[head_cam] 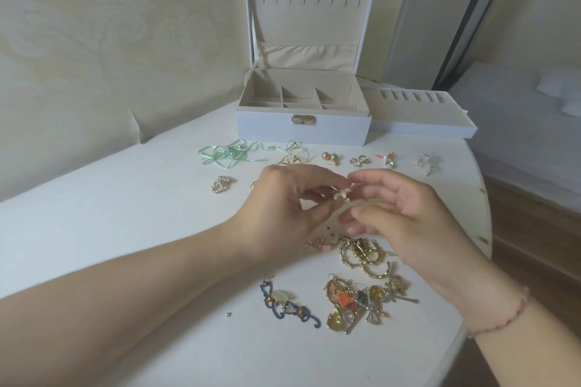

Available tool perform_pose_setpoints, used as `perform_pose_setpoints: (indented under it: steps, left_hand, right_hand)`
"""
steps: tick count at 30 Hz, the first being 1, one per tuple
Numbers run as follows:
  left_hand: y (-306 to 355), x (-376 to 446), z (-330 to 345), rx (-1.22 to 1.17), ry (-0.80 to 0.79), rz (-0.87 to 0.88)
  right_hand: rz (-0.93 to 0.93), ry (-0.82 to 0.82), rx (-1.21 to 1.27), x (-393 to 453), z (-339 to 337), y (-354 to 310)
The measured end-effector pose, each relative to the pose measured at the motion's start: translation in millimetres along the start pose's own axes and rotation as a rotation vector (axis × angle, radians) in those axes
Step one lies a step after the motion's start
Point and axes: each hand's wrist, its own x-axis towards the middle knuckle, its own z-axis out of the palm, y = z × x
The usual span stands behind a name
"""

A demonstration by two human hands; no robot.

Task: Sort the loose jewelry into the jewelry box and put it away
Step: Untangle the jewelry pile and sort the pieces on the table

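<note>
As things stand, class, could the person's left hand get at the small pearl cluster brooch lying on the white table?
Probably yes. The pearl cluster brooch lies alone on the white table, just beyond the left hand, with nothing between them. But that hand's grip is pinching a small pale earring.

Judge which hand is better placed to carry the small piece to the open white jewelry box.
Probably left: the left hand pinches the small pale piece; the right hand only steadies it.
</note>
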Motion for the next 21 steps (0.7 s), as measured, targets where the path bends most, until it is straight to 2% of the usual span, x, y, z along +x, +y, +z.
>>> perform_pose_setpoints:
  steps: [4, 7, 13, 16, 21]
  left_hand:
    - [1, 0, -2, 0.11, 0.069, 0.166]
    - [2, 1, -3, 0.145, 0.082, 0.188]
    - [-3, -3, -2, 0.24, 0.096, 0.26]
    - [-1, -4, -1, 0.206, 0.096, 0.311]
    - [-7, -4, -3, 0.184, 0.083, 0.236]
  right_hand:
    - [0.081, -0.123, 0.253, 0, -1, -1]
    - [0.075, -0.145, 0.275, 1, 1, 0]
    - [0.017, -0.015, 0.211, 4, 9, 7]
    - [-0.065, 0.024, 0.159, 6, 5, 4]
    - [-0.173, 0.17, 0.261, 28, -35, -15]
